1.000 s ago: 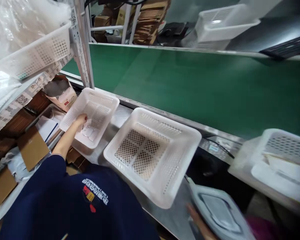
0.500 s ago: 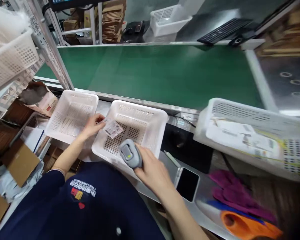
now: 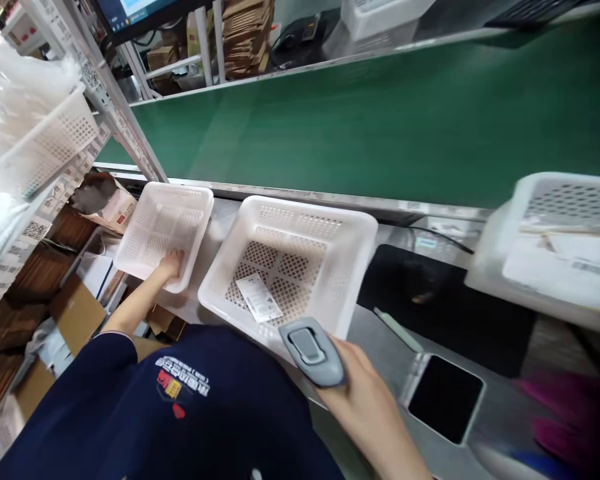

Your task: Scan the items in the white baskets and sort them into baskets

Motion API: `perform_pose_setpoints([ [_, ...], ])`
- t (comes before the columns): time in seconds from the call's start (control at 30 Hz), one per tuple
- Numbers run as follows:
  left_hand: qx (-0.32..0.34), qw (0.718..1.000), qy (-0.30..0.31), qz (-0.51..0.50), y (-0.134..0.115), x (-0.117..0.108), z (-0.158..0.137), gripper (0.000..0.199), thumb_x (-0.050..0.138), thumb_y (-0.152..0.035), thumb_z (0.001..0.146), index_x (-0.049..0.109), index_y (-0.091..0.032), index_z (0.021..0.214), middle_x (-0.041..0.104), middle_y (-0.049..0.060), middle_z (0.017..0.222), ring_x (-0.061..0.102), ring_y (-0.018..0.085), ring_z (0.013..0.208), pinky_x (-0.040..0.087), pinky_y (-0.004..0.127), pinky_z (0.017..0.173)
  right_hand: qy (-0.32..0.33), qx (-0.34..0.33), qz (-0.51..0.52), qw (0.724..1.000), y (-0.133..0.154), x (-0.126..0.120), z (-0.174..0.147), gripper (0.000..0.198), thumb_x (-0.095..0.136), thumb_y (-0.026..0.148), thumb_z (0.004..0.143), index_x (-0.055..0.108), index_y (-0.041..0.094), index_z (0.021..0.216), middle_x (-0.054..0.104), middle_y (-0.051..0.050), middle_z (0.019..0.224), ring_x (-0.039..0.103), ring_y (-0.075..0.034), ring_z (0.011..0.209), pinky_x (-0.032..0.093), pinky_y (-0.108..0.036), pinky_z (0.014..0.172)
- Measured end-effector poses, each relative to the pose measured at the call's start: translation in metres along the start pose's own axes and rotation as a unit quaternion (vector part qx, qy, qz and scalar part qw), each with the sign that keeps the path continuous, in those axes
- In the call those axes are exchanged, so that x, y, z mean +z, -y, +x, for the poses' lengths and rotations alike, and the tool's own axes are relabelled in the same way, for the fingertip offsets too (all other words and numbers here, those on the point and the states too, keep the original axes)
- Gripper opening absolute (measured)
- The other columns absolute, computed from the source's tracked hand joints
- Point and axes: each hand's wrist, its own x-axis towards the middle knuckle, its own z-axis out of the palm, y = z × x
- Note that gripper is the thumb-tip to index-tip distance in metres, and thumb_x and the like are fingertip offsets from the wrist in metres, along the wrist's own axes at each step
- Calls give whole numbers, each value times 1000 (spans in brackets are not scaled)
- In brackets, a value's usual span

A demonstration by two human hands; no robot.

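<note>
at a steel packing bench beside a long green conveyor belt point(image 3: 380, 120), my right hand point(image 3: 365, 407) is closed around a grey handheld barcode scanner point(image 3: 313, 350), its head raised just in front of the near rim of a large white perforated plastic basket point(image 3: 350, 247). on the floor of that basket lies a small white printed label slip point(image 3: 259, 297), flat and slightly askew, apart from the scanner and touched by neither hand. my left hand point(image 3: 172, 263) reaches to the left into a smaller white perforated plastic basket point(image 3: 200, 207), resting low against its near wall; whether the fingers are curled on anything i cannot tell, since the hand is small and partly turned away. the two baskets stand side by side on the bench, the smaller one nearer a slanted metal rack post point(image 3: 130, 133). my dark blue sleeve and shirt point(image 3: 180, 407) with a small printed logo fill the lower foreground. to the right of the large basket sits a black mat point(image 3: 460, 320), and nearer me a dark-screened phone-like device point(image 3: 445, 397) lies face up in a pale frame. another white basket holding papers point(image 3: 555, 240), blurred, stands at the far right. brown cardboard pieces point(image 3: 75, 310) lie under the rack at the left.
</note>
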Motion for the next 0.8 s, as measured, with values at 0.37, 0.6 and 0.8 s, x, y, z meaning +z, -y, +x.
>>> perform_pose_setpoints([
  [0.37, 7, 956, -84, -282, -37, -59, -3, 41, 67, -15, 88, 61, -15, 128, 77, 14, 115, 75, 25, 100, 62, 36, 82, 27, -136, 16, 990, 66, -6, 60, 72, 56, 15, 86, 59, 26, 157, 67, -12, 141, 75, -31, 122, 65, -42, 93],
  [0.6, 132, 879, 24, -458, -98, -17, -25, 69, 102, -44, 60, 78, -15, 118, 81, 14, 113, 76, 31, 104, 62, 39, 89, 73, -149, -111, 980, 139, -39, 92, 77, 58, 15, 87, 52, 20, 164, 65, -15, 136, 75, -34, 108, 59, -42, 85],
  [0.8, 173, 874, 110, -440, -134, 15, -35, 62, 98, -61, 66, 82, -14, 102, 81, 14, 99, 76, 32, 94, 62, 41, 82, 92, -112, -193, 970, 142, -31, 81, 87, 58, 16, 84, 45, 18, 169, 65, -17, 140, 75, -34, 108, 56, -41, 83],
])
